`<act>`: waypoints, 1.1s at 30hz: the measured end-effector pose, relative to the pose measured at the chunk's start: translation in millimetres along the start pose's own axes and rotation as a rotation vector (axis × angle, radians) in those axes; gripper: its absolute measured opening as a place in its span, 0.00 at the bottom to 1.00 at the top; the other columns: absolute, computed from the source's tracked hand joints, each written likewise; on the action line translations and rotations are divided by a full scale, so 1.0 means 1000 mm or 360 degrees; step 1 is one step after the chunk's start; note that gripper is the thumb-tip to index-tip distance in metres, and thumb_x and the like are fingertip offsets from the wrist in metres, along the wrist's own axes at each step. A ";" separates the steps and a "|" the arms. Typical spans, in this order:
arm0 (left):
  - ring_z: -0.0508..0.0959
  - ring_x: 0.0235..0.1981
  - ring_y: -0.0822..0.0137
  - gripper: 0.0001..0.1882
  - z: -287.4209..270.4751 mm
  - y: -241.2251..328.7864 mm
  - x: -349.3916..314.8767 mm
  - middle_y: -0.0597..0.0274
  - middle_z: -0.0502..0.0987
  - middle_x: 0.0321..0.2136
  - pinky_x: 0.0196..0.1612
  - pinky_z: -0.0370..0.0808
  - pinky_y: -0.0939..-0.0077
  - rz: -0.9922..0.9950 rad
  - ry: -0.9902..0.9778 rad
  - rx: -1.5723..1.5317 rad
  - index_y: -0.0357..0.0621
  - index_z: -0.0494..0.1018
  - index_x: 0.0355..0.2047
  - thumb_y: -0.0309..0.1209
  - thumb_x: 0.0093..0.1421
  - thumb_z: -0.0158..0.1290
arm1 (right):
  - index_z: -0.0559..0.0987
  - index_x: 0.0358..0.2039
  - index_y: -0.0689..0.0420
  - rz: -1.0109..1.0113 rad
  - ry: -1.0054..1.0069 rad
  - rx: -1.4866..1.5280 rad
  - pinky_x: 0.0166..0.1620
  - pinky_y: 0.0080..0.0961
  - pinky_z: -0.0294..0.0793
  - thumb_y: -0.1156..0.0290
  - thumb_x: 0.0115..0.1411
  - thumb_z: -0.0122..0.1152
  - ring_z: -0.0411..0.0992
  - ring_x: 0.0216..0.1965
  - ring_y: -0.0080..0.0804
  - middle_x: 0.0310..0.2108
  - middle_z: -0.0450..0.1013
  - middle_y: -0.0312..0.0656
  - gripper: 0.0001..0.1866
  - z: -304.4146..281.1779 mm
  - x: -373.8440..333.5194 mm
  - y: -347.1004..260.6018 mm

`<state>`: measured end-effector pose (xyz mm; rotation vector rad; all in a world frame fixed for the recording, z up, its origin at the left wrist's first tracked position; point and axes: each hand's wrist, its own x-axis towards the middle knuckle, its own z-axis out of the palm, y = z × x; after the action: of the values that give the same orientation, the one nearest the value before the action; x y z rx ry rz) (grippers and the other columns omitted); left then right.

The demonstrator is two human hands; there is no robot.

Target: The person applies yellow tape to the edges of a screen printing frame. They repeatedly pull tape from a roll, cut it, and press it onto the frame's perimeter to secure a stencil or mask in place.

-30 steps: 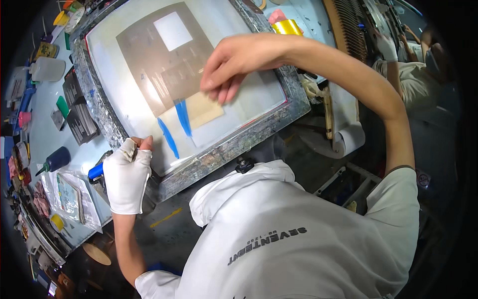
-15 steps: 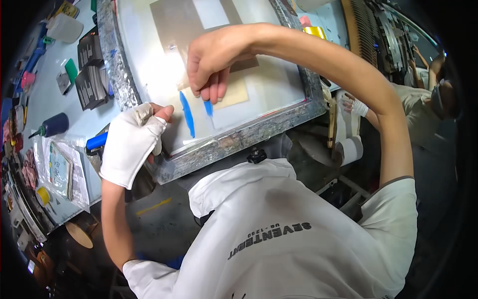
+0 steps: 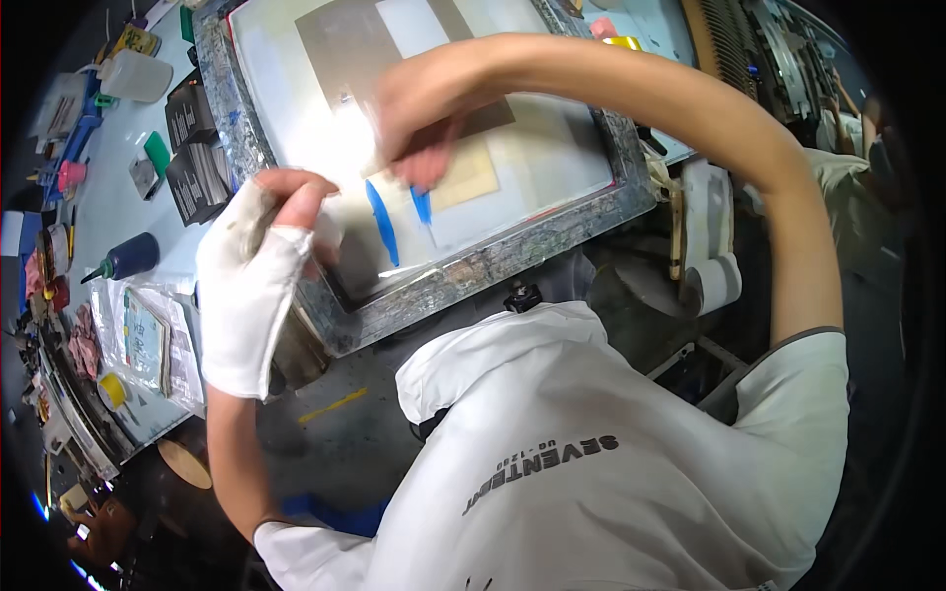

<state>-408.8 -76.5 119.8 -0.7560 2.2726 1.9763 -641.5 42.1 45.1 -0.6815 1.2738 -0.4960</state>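
A framed printing screen (image 3: 537, 239) with a worn, ink-stained rim lies in front of me. Two blue streaks mark its mesh, a longer blue streak (image 3: 382, 224) and a shorter blue streak (image 3: 422, 205). My right hand (image 3: 419, 123), bare and smeared by motion, is over the mesh just above the shorter streak; its fingers are too blurred to read. At the screen's left corner is my left hand (image 3: 246, 286), in a white glove with bare fingertips. Its fingers are curled in with the thumb against them; whatever they hold, if anything, is hidden.
Left of the screen stand stacks of dark printed cards (image 3: 200, 182), a dark blue bottle (image 3: 131, 256) and a plastic-wrapped packet (image 3: 148, 340). A white roll (image 3: 711, 284) hangs at the right, near another person (image 3: 843, 177). A white jug (image 3: 136, 76) stands farther left.
My left hand has turned, its fingers rising slightly, and the blue cylinder beside it no longer shows. My right hand, sharp before, is now blurred over nearly the same spot. The view shifted slightly.
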 end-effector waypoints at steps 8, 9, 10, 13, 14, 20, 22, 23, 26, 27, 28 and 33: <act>0.74 0.58 0.47 0.26 0.088 -0.050 0.143 0.50 0.74 0.56 0.60 0.73 0.57 0.1796 0.0198 0.1612 0.47 0.72 0.60 0.36 0.62 0.60 | 0.83 0.44 0.60 -0.0312 0.1700 -0.1089 0.46 0.38 0.79 0.56 0.66 0.58 0.81 0.39 0.47 0.36 0.82 0.49 0.19 -0.025 -0.184 0.049; 0.73 0.59 0.48 0.26 0.100 -0.041 0.141 0.51 0.74 0.56 0.60 0.73 0.56 0.1764 0.0073 0.1541 0.48 0.72 0.60 0.37 0.61 0.60 | 0.82 0.47 0.60 -0.0385 0.1749 -0.1355 0.48 0.37 0.78 0.55 0.66 0.59 0.81 0.41 0.46 0.38 0.82 0.49 0.21 -0.036 -0.196 0.064; 0.73 0.60 0.48 0.27 0.110 -0.033 0.136 0.52 0.75 0.56 0.60 0.73 0.54 0.1717 -0.0050 0.1481 0.49 0.72 0.60 0.39 0.61 0.61 | 0.81 0.49 0.60 -0.0474 0.1788 -0.1613 0.49 0.36 0.78 0.54 0.67 0.59 0.81 0.44 0.45 0.40 0.82 0.49 0.22 -0.054 -0.201 0.081; 0.73 0.60 0.49 0.27 0.128 -0.047 0.108 0.54 0.74 0.56 0.60 0.74 0.57 0.1978 -0.0407 0.1253 0.50 0.72 0.60 0.37 0.60 0.62 | 0.80 0.53 0.58 -0.0085 0.1512 -0.1290 0.51 0.30 0.77 0.54 0.70 0.58 0.80 0.48 0.33 0.43 0.82 0.44 0.21 -0.076 -0.200 0.123; 0.74 0.60 0.49 0.27 0.129 -0.043 0.093 0.55 0.74 0.56 0.59 0.74 0.57 0.1960 -0.0540 0.1204 0.50 0.72 0.60 0.36 0.60 0.62 | 0.82 0.50 0.57 -0.0202 0.1544 -0.1253 0.51 0.26 0.78 0.58 0.71 0.58 0.80 0.48 0.25 0.42 0.81 0.41 0.18 -0.079 -0.189 0.135; 0.75 0.56 0.47 0.42 0.026 -0.033 0.048 0.52 0.73 0.56 0.58 0.74 0.55 0.1210 -0.0377 0.1530 0.49 0.71 0.62 0.28 0.43 0.72 | 0.81 0.53 0.58 0.0094 0.1411 -0.1073 0.50 0.32 0.75 0.47 0.70 0.56 0.79 0.45 0.35 0.42 0.82 0.43 0.27 -0.075 -0.196 0.107; 0.67 0.65 0.41 0.52 0.019 -0.039 0.034 0.50 0.69 0.62 0.65 0.68 0.52 0.1101 -0.0465 0.1700 0.52 0.68 0.65 0.35 0.35 0.75 | 0.80 0.55 0.59 0.0147 0.1333 -0.1149 0.49 0.31 0.76 0.46 0.69 0.57 0.79 0.44 0.35 0.42 0.82 0.43 0.28 -0.075 -0.199 0.103; 0.66 0.65 0.41 0.52 0.018 -0.040 0.030 0.51 0.69 0.62 0.65 0.67 0.51 0.1084 -0.0469 0.1727 0.52 0.68 0.65 0.36 0.35 0.75 | 0.79 0.55 0.60 0.0446 0.1474 -0.0441 0.48 0.30 0.77 0.48 0.69 0.60 0.80 0.42 0.34 0.41 0.83 0.42 0.28 -0.081 -0.197 0.118; 0.66 0.66 0.42 0.53 0.018 -0.038 0.025 0.52 0.69 0.63 0.66 0.67 0.50 0.1048 -0.0472 0.1773 0.52 0.68 0.66 0.36 0.35 0.75 | 0.80 0.55 0.61 0.0360 0.1526 -0.0201 0.47 0.27 0.77 0.50 0.67 0.63 0.80 0.41 0.31 0.41 0.83 0.42 0.27 -0.077 -0.196 0.116; 0.65 0.67 0.42 0.53 0.018 -0.038 0.025 0.53 0.68 0.63 0.66 0.66 0.50 0.1041 -0.0474 0.1783 0.52 0.68 0.66 0.36 0.35 0.75 | 0.80 0.55 0.61 0.0037 0.1320 -0.0850 0.47 0.27 0.77 0.50 0.67 0.63 0.79 0.42 0.29 0.44 0.82 0.42 0.27 -0.094 -0.198 0.123; 0.65 0.67 0.43 0.53 0.020 -0.040 0.027 0.53 0.68 0.64 0.67 0.66 0.51 0.1018 -0.0510 0.1759 0.52 0.68 0.66 0.37 0.36 0.74 | 0.80 0.55 0.61 0.0037 0.1272 -0.0870 0.48 0.26 0.76 0.50 0.67 0.63 0.79 0.44 0.29 0.45 0.82 0.44 0.27 -0.097 -0.200 0.121; 0.64 0.68 0.42 0.50 0.017 -0.043 0.019 0.51 0.67 0.64 0.67 0.66 0.51 0.0923 -0.0476 0.1802 0.50 0.67 0.66 0.40 0.40 0.74 | 0.81 0.53 0.59 0.0098 0.1254 -0.1134 0.49 0.29 0.76 0.45 0.66 0.63 0.79 0.46 0.33 0.43 0.83 0.45 0.30 -0.102 -0.182 0.106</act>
<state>-413.8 -70.0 71.0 0.3072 2.9418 0.4765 -786.9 222.0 81.6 -1.0845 2.2575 -0.2441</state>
